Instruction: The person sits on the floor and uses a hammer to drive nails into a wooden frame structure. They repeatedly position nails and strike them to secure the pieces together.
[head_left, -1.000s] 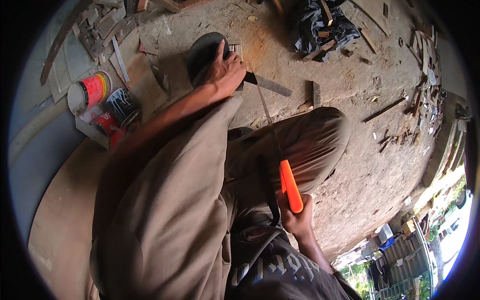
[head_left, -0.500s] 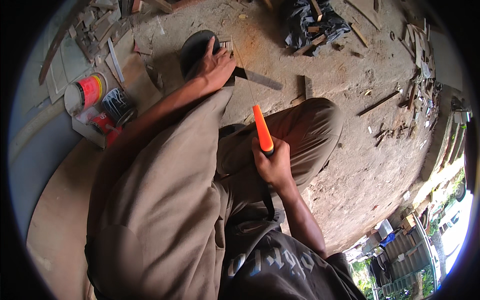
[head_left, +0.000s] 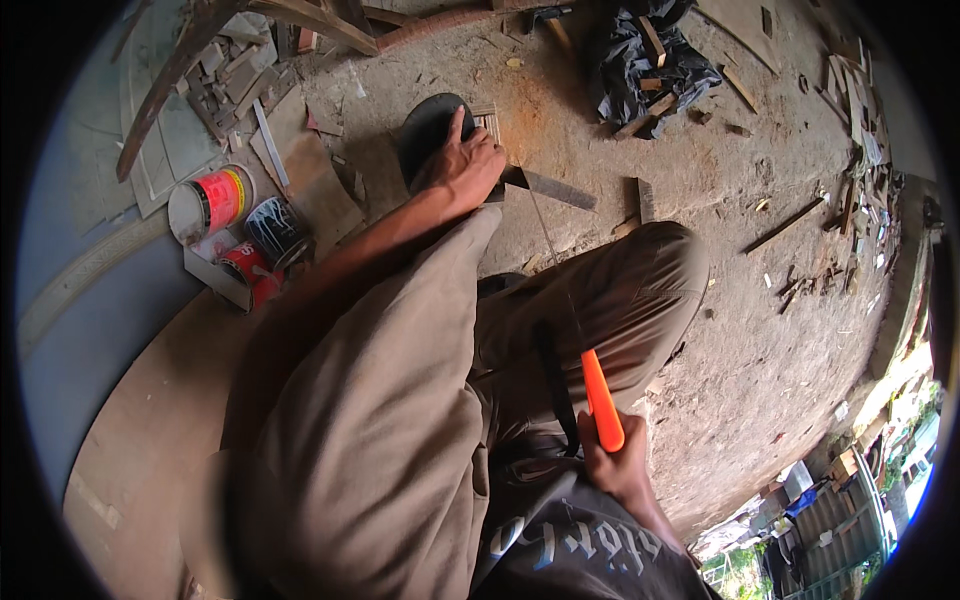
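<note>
Across dusty floor (head_left: 740, 370): wood scraps (head_left: 240, 82), cans (head_left: 222, 198) | left hand (head_left: 465, 168) spread over black object (head_left: 424, 128) | right hand (head_left: 620, 458) gripping saw (head_left: 601, 398)

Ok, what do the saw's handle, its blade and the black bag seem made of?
Orange saw handle: probably hard plastic, smooth and evenly bright. Saw blade: likely steel, since it looks thin and straight; finish unclear. Black bag: apparently thin plastic film, slightly glossy, with crumpled folds catching light.
</note>
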